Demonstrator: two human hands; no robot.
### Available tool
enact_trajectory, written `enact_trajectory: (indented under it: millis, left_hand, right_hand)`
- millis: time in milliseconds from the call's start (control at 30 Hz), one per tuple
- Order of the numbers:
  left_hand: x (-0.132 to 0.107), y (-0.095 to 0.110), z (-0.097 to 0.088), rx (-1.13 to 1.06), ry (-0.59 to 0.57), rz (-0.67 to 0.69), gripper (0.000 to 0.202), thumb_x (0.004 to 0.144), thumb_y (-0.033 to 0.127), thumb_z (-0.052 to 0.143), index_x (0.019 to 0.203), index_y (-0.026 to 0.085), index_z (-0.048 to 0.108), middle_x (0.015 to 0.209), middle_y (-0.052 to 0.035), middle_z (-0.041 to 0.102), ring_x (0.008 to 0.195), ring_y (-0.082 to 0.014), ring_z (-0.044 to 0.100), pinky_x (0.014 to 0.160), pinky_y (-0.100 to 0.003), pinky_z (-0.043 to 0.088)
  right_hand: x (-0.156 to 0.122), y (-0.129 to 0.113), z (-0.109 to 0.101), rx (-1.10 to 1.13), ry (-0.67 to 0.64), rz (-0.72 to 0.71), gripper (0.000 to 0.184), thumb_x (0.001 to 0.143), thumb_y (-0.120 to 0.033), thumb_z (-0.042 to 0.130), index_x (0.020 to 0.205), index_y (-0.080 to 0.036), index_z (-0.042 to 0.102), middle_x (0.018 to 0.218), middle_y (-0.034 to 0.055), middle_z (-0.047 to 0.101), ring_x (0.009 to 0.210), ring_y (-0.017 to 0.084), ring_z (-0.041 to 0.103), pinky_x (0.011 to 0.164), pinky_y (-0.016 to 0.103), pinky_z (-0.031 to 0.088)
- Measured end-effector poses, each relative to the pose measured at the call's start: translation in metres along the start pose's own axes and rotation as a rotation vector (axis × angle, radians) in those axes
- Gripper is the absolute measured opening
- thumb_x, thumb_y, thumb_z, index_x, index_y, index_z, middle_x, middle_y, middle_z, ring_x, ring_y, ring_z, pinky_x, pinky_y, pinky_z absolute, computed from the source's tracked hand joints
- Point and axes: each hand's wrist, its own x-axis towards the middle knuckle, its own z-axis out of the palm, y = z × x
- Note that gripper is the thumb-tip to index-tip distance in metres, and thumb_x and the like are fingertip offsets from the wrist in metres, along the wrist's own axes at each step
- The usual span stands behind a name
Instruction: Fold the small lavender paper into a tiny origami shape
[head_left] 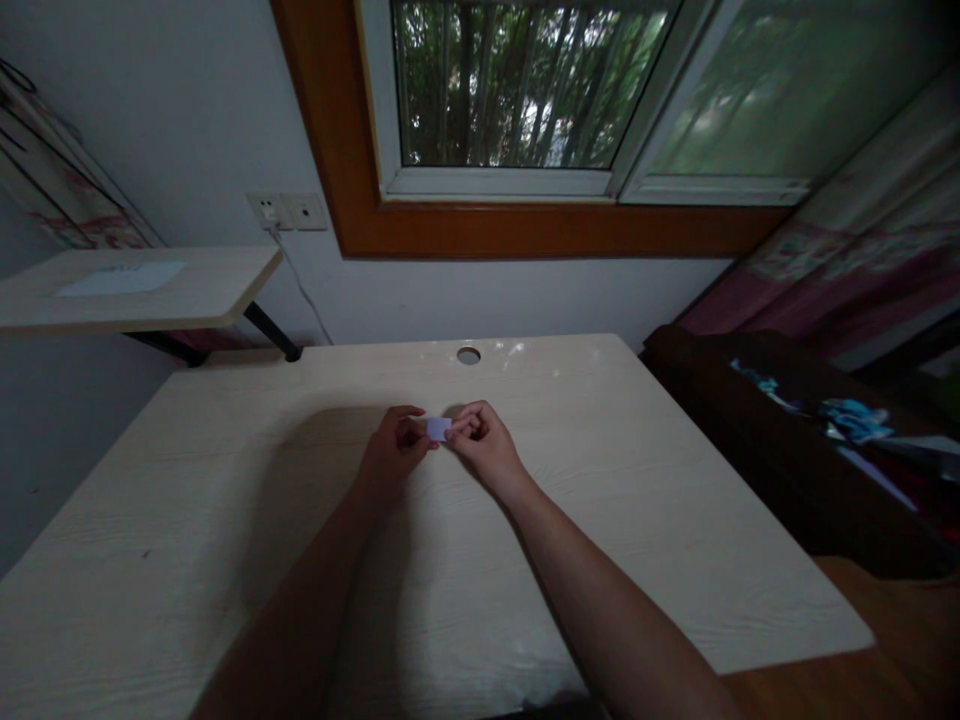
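A small pale lilac piece of paper [438, 428] is held just above the light wooden desk [225, 520], near its middle. My left hand [394, 450] pinches its left side with the fingers curled. My right hand [484, 443] pinches its right side, fingers also closed. Both forearms reach in from the bottom of the view and the two hands nearly touch.
A round cable hole [468, 355] sits at the desk's far edge. A side shelf [135, 290] stands at the left by wall sockets [289, 211]. A dark piece of furniture with clutter [810, 440] stands to the right. A window [525, 90] is ahead.
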Motion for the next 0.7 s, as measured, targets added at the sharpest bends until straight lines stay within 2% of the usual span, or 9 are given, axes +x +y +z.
enact_trajectory:
  millis: [167,333,400,567,700]
  left_hand:
    - [0.0001,0.0067,-0.0003,-0.081,0.0,-0.048,0.04,0.075,0.019,0.066,0.111,0.02,0.047,0.081,0.0026,0.064,0.074,-0.0144,0.07,0.079,-0.033,0.056]
    - [-0.0001,0.0074,-0.0015,-0.11,-0.04,-0.003,0.042,0.077,0.019,0.065,0.114,0.02,0.046,0.085,-0.0001,0.064,0.078,-0.0149,0.068,0.076,-0.031,0.054]
    - [0.0,0.0054,-0.0017,-0.074,-0.045,0.009,0.044,0.077,0.021,0.067,0.116,0.02,0.046,0.087,-0.0006,0.064,0.078,-0.0143,0.067,0.075,-0.03,0.053]
    - [0.0011,0.0023,-0.0004,0.063,0.03,0.017,0.046,0.074,0.023,0.073,0.114,0.021,0.05,0.083,0.0016,0.06,0.075,-0.0119,0.062,0.071,-0.025,0.051]
    - [0.0008,0.0045,0.0002,0.123,0.04,0.018,0.043,0.075,0.024,0.072,0.112,0.02,0.052,0.078,0.0029,0.058,0.072,-0.0112,0.06,0.069,-0.024,0.049]
  right_hand:
    - [0.0019,0.0031,-0.0028,-0.008,0.045,-0.02,0.028,0.07,-0.025,0.074,0.087,-0.022,0.052,0.073,-0.0027,0.063,0.061,0.011,0.055,0.06,0.024,0.041]
    - [0.0008,0.0005,-0.0023,-0.069,0.047,-0.006,0.029,0.071,-0.03,0.073,0.089,-0.022,0.051,0.073,-0.0021,0.063,0.063,0.013,0.057,0.062,0.026,0.044]
    - [0.0002,-0.0007,-0.0015,-0.073,0.042,-0.007,0.029,0.071,-0.031,0.073,0.089,-0.022,0.051,0.073,-0.0023,0.062,0.062,0.013,0.056,0.061,0.026,0.044]
    - [-0.0012,0.0001,-0.001,-0.09,0.008,-0.032,0.026,0.074,-0.029,0.072,0.09,-0.022,0.053,0.074,-0.0019,0.062,0.062,0.012,0.054,0.06,0.025,0.042]
    - [-0.0038,0.0009,-0.0009,-0.158,-0.035,-0.054,0.028,0.076,-0.03,0.072,0.097,-0.022,0.055,0.08,-0.0009,0.063,0.061,0.011,0.051,0.058,0.025,0.041]
